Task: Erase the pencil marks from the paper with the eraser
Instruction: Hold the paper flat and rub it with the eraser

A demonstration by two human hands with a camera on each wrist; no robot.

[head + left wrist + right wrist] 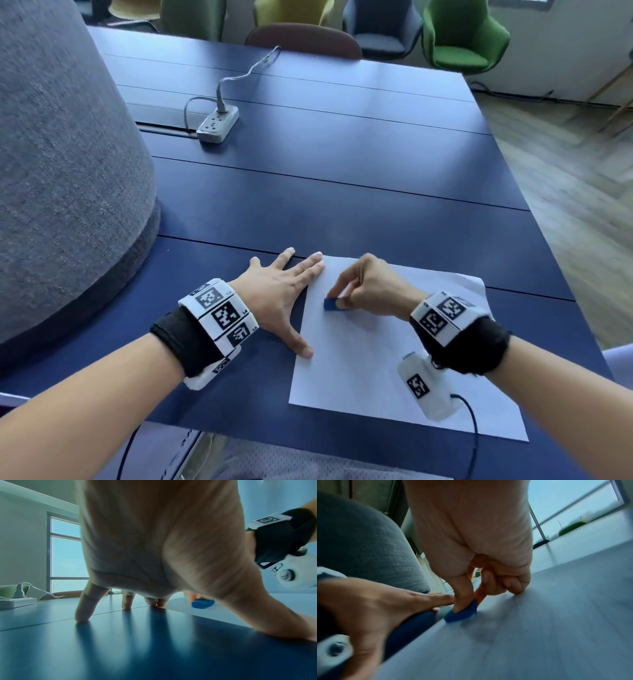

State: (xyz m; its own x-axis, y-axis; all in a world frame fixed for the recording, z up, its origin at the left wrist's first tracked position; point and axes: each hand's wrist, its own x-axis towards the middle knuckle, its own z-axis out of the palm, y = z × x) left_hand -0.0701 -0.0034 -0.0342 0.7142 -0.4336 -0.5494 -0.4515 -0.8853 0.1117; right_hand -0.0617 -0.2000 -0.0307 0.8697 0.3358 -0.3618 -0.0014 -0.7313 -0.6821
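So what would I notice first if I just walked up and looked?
Probably the right hand pinching a small blue eraser down on the white paper at the near edge of the dark blue table. Next, the left hand spread flat beside it, fingers touching the sheet's left edge.

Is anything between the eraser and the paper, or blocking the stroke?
Nothing visible. The right hand pinches the eraser directly on the paper; the left hand lies spread at the paper's left edge, beside the eraser.
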